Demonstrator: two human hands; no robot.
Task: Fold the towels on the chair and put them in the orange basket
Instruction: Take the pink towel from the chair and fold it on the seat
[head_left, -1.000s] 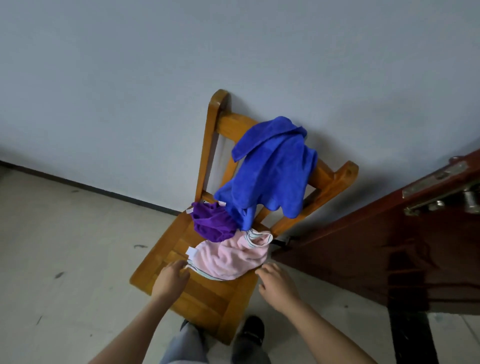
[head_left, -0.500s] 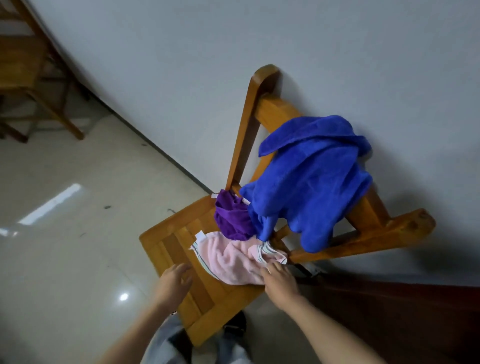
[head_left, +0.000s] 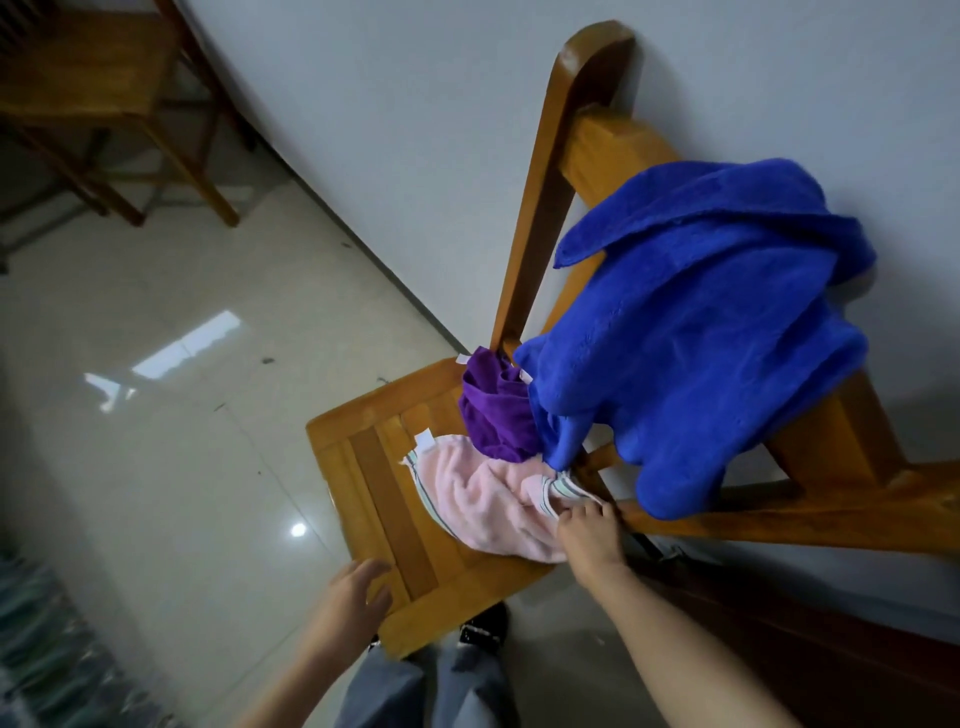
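Observation:
A wooden chair (head_left: 374, 467) stands against the wall. A pink towel (head_left: 478, 499) with a striped edge lies crumpled on its seat. Behind it sits a purple towel (head_left: 493, 415). A large blue towel (head_left: 701, 338) hangs over the chair's back. My right hand (head_left: 589, 535) pinches the pink towel's striped right edge. My left hand (head_left: 353, 597) hovers with relaxed fingers at the seat's front left corner, holding nothing. No orange basket is in view.
A second wooden chair (head_left: 104, 104) stands at the upper left. A dark red door (head_left: 831, 639) runs along the lower right. Glossy tiled floor (head_left: 156, 415) spreads to the left. A patterned mat (head_left: 52, 649) lies at the lower left. My shoe (head_left: 483, 626) is under the seat.
The view has swung left and moved closer to the chair. My right hand went from beside the pink towel to pinching its striped edge. My left hand drew back from the towel to the seat's corner.

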